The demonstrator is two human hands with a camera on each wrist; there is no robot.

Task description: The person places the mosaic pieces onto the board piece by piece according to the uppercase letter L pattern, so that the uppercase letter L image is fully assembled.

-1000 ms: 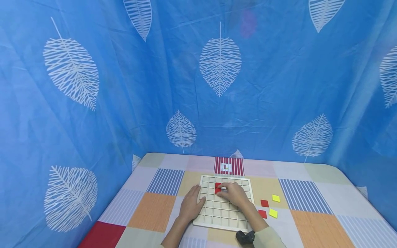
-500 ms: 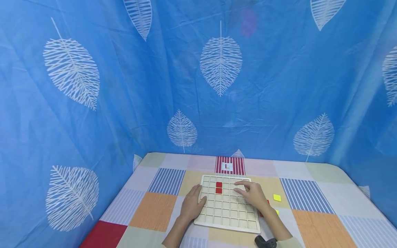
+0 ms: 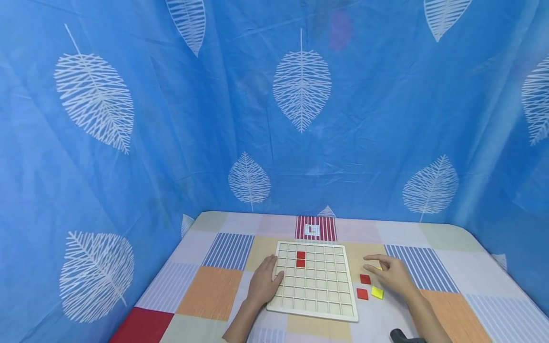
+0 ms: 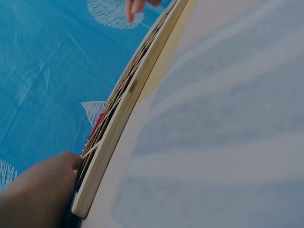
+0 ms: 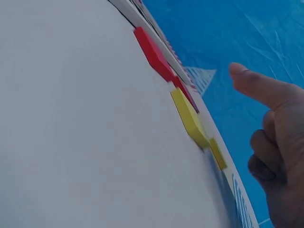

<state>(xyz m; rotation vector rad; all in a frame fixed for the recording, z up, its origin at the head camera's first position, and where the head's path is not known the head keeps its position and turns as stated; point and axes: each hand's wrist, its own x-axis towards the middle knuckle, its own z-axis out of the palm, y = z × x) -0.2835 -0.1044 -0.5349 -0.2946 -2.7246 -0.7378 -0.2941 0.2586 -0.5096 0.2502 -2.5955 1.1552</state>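
A cream grid board [image 3: 311, 305] lies on the table, with two red square tiles [image 3: 300, 259] one behind the other in its cells. My left hand [image 3: 262, 281] rests along the board's left edge, fingers fairly straight and the thumb over the grid; in the left wrist view the hand [image 4: 45, 185] is at the board's side. Right of the board, my right hand [image 3: 393, 275] hovers with thumb and index finger apart and nothing between them. Beneath and beside it lie two loose red tiles [image 3: 362, 294] and two yellow tiles [image 3: 377, 292]; the hand mostly covers the farther yellow one.
Behind the board, a small card with a grid picture [image 3: 312, 230] lies on the table. A patchwork cloth [image 3: 210, 293] covers the tabletop. Blue curtains [image 3: 369, 119] with white leaf prints stand behind and on both sides.
My right hand has let go of the red tile on the board and moved right, over the loose tiles. My left hand has stayed at the board's edge.
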